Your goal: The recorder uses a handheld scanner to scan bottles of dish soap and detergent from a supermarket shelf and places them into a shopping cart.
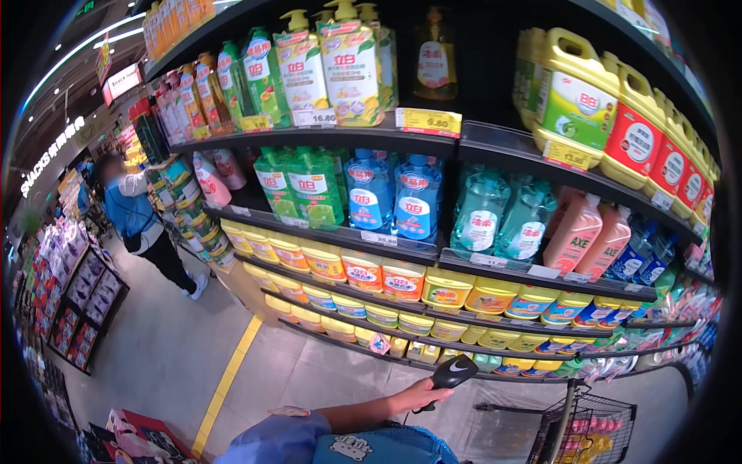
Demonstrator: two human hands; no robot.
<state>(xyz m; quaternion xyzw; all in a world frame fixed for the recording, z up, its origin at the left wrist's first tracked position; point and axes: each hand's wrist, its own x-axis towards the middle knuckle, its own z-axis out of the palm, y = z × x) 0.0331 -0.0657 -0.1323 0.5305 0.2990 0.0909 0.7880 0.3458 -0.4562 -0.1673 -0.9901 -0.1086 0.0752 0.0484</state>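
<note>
My left hand (418, 396) is closed around the handle of a black handheld barcode scanner (455, 374), low in the view before the shelves. My right hand is out of view. Past the scanner, yellow-capped tubs of detergent line the lower shelves, among them a white and red tub (403, 281). Above them stand blue dish soap bottles (416, 200), green dish soap bottles (316, 191) and pink bottles (574, 232). Higher up are pump bottles (351, 69), a single amber pump bottle (435, 66) and large yellow-handled jugs (577, 98). Price tags run along the shelf edges.
A wire shopping cart (585, 429) holding pink and yellow goods stands at the lower right. A person in a blue vest (130, 209) stands at the shelf end on the left. A display rack (87, 290) stands across the aisle, and a yellow line (229, 383) crosses the floor.
</note>
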